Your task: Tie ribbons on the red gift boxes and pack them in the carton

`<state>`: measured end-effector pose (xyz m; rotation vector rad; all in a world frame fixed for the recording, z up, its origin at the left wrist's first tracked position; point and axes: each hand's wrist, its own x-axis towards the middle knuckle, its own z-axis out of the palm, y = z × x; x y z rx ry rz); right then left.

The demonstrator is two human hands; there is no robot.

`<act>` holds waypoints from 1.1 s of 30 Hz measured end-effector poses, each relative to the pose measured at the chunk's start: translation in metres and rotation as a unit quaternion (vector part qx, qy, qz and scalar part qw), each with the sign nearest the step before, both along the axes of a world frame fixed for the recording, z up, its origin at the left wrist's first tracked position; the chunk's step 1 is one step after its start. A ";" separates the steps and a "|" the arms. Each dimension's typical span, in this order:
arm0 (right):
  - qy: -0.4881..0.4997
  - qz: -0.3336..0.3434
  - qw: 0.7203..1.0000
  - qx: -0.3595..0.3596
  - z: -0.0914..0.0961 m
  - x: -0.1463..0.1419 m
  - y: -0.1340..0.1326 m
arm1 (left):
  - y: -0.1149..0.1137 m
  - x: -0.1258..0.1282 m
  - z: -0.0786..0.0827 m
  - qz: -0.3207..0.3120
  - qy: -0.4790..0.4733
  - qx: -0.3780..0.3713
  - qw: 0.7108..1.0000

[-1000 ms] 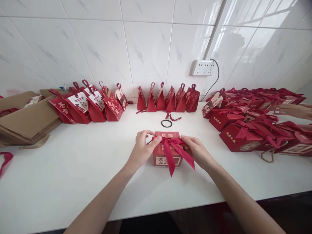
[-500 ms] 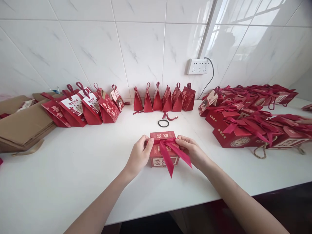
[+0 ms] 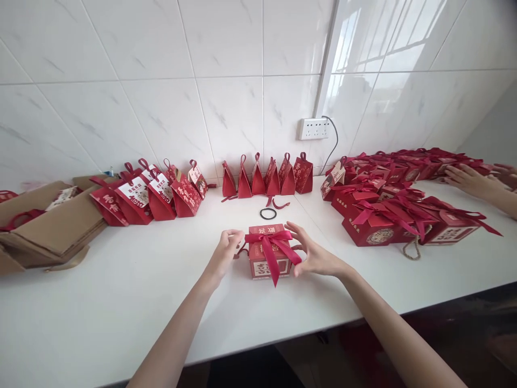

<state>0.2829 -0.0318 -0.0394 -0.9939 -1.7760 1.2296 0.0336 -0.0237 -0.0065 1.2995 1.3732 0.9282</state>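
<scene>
A small red gift box (image 3: 260, 268) with gold lettering and a pale front panel stands on the white table in front of me. Across its top sits a crimson ribbon bow (image 3: 271, 243), its tails hanging over the front and right side. My left hand (image 3: 225, 257) is at the box's left side, fingers bent and a little apart, beside a dark red cord (image 3: 242, 249); contact is hard to make out. My right hand (image 3: 315, 256) is open around the right side, thumb and fingers spread near a ribbon tail.
Behind the box lies a black ring (image 3: 268, 214). Small triangular red boxes (image 3: 257, 180) line the tiled wall. At left is an open cardboard carton (image 3: 60, 234); at right, many ribboned red boxes (image 3: 369, 229). Another person's hand (image 3: 468, 178) reaches over the far-right boxes.
Both hands have let go of the bow's loops and moved down to the box's sides. My right hand has spread its fingers. The view has tilted up; the other person's hand has moved farther back.
</scene>
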 end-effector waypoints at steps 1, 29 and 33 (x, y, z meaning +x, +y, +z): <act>-0.039 0.029 0.999 0.009 0.000 -0.002 0.000 | -0.002 0.001 0.001 -0.021 -0.006 -0.008 1.000; 0.255 0.002 0.966 -0.051 0.024 -0.078 -0.155 | -0.173 -0.022 0.004 -0.017 -0.139 0.321 0.937; 0.381 -0.015 0.888 -0.255 0.011 -0.107 -0.177 | -0.192 -0.014 0.004 -0.039 -0.162 0.363 0.917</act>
